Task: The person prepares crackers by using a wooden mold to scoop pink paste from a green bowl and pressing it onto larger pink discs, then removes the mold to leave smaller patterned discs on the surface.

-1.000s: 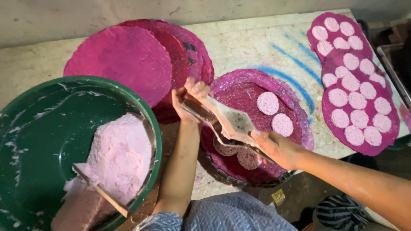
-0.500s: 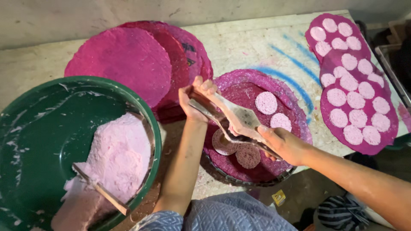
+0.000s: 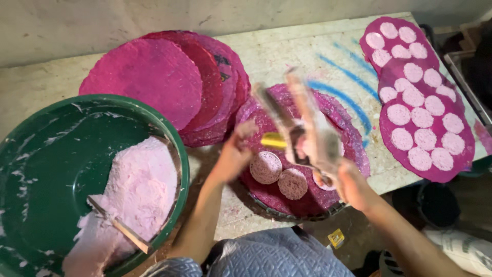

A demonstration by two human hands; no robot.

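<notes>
My right hand (image 3: 349, 185) grips the handle end of a hinged wooden press (image 3: 303, 119), whose two arms are swung apart and blurred by motion. My left hand (image 3: 234, 155) hovers just left of the press with loose fingers, holding nothing. Below them a round magenta tray (image 3: 353, 154) carries pale pink pressed discs (image 3: 265, 167). A small yellow piece (image 3: 271, 140) shows between my left hand and the press.
A large green basin (image 3: 61, 128) at the left holds pink dough (image 3: 138, 190) and a wooden stick (image 3: 119, 225). Stacked magenta round mats (image 3: 148, 77) lie behind. Magenta sheets with several pink discs (image 3: 420, 118) cover the stone table (image 3: 287, 51) on the right.
Both hands held the shut press over the tray earlier. Now the press has swung open and lifted, my left hand has let go, and another disc lies on the tray.
</notes>
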